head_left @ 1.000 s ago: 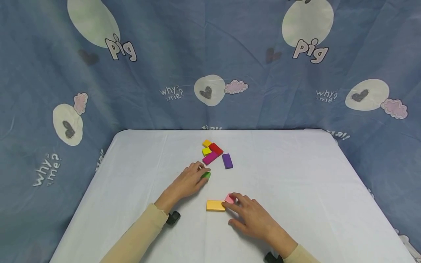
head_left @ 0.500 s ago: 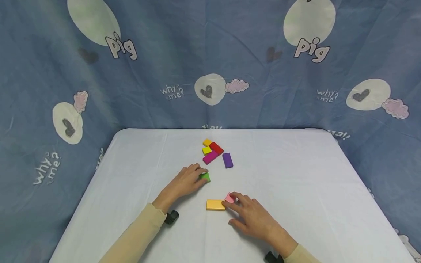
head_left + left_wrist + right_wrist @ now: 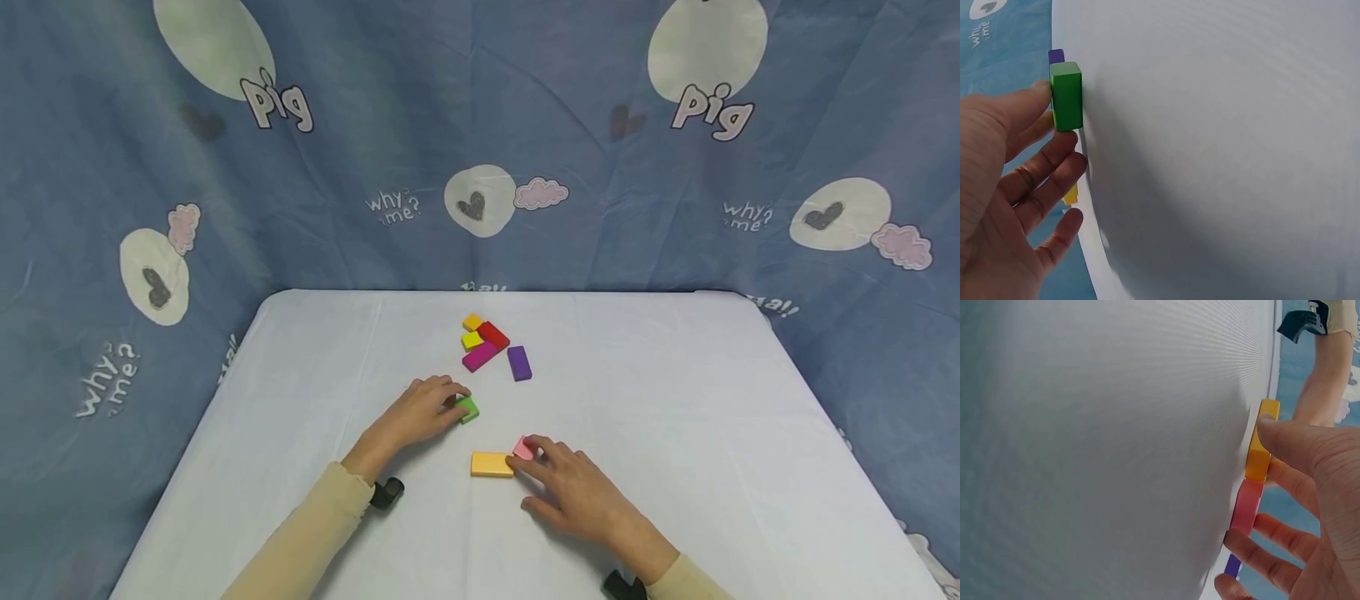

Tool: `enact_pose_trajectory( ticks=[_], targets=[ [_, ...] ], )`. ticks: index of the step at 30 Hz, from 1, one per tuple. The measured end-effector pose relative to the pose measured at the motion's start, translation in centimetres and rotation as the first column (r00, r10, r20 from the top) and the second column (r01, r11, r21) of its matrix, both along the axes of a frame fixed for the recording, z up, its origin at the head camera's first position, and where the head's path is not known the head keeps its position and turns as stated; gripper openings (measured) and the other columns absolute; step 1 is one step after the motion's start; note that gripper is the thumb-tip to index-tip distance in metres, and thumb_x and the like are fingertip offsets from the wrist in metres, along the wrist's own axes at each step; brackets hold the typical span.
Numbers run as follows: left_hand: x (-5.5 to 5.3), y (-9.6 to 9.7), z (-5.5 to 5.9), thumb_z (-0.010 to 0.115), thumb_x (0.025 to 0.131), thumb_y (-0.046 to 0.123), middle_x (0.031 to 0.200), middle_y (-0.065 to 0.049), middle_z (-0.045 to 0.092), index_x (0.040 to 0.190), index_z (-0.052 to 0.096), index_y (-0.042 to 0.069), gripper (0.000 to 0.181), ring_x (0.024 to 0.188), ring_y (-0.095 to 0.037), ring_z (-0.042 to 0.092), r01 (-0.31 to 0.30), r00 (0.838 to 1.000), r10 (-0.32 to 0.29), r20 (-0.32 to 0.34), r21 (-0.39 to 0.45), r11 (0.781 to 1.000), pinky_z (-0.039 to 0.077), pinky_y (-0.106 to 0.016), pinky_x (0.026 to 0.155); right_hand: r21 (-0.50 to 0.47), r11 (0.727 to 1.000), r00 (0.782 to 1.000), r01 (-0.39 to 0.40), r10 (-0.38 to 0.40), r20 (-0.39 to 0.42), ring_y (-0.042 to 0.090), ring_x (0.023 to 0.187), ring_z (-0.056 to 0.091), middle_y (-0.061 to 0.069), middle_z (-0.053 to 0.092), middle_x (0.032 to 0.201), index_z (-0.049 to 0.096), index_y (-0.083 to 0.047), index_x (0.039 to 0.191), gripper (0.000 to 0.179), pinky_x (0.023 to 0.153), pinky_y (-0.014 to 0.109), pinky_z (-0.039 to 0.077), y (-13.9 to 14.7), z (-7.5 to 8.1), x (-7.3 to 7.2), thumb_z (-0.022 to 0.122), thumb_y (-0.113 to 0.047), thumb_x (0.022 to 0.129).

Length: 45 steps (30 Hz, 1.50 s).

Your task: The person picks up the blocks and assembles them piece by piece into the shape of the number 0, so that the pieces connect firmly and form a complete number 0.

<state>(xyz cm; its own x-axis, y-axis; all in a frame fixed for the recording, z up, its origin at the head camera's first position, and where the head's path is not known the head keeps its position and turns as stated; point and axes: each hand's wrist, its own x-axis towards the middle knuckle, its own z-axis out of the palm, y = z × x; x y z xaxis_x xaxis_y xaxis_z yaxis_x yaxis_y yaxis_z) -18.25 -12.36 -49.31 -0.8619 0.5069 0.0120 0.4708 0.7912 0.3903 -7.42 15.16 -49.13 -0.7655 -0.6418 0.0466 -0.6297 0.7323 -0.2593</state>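
My left hand pinches a small green block between thumb and fingers, just over the white tabletop; the other fingers are loosely spread. In the head view, my right hand lies with relaxed fingers at a pink block and the right end of a longer yellow-orange block. These two blocks meet end to corner, and the right fingertips partly cover the pink one. In the right wrist view, the thumb overlaps the yellow-orange block and fingers touch the pink block.
Farther back on the white table lie a magenta block, a red block, a yellow block and a small orange block, close together. A purple block lies just right of them. A blue printed cloth hangs behind.
My left hand has drawn slightly back toward me and to the left, and the green block in its fingers has come more into sight. The right hand and its two blocks have stayed put.
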Motion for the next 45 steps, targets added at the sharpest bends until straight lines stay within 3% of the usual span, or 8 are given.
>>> enact_pose_trajectory(
  ticks=[8,19,31,38,45],
  targets=[
    [0.2,-0.2,0.5,0.073,0.089,0.028,0.082,0.008,0.054,0.115,0.070,0.014,0.030,0.078,-0.012,0.050,-0.020,0.999,0.018,0.043,0.059,0.998,0.042,-0.035,0.078,0.001,1.000,1.000,0.003,-0.003,0.003,0.020,0.113,0.053,0.006,0.042,0.143,0.052,-0.027,0.142,0.056,0.084,0.041,0.050,0.0,0.2,-0.1,0.066,-0.044,0.091],
    [0.6,-0.3,0.2,0.074,0.089,0.028,0.079,0.009,0.052,0.112,0.071,0.014,0.027,0.075,-0.010,0.049,-0.012,0.997,0.005,0.080,0.085,0.996,0.044,-0.028,0.070,-0.005,1.000,1.000,0.001,-0.001,0.011,0.020,0.115,0.053,0.006,0.043,0.143,0.051,-0.027,0.143,0.056,0.085,0.042,0.050,-0.1,0.0,0.0,0.065,-0.043,0.091],
    [0.7,-0.8,0.1,0.074,0.089,0.027,0.078,0.009,0.055,0.111,0.071,0.013,0.026,0.074,-0.009,0.050,0.035,0.994,-0.048,0.099,0.127,0.991,0.046,-0.028,0.070,-0.005,1.000,1.000,0.006,-0.006,0.007,0.019,0.111,0.054,0.005,0.041,0.144,0.051,-0.027,0.143,0.057,0.086,0.043,0.050,-0.1,-0.1,0.1,0.067,-0.043,0.091],
    [0.6,-0.9,-0.1,0.074,0.088,0.025,0.077,0.010,0.055,0.111,0.071,0.012,0.026,0.073,-0.008,0.051,0.038,0.983,-0.065,0.170,0.156,0.987,0.046,-0.026,0.068,-0.006,1.000,1.000,0.009,-0.009,0.007,0.019,0.112,0.054,0.005,0.041,0.144,0.050,-0.028,0.144,0.058,0.086,0.043,0.050,0.0,-0.1,0.1,0.067,-0.043,0.091],
    [0.5,-1.1,0.1,0.076,0.087,0.025,0.077,0.009,0.058,0.108,0.073,0.008,0.027,0.073,-0.008,0.052,0.033,0.979,-0.073,0.192,0.203,0.979,0.047,-0.025,0.067,-0.006,1.000,1.000,0.014,-0.014,0.016,0.019,0.112,0.054,0.005,0.040,0.145,0.050,-0.028,0.144,0.058,0.087,0.043,0.049,-0.1,-0.2,0.1,0.066,-0.044,0.091]
  ],
)
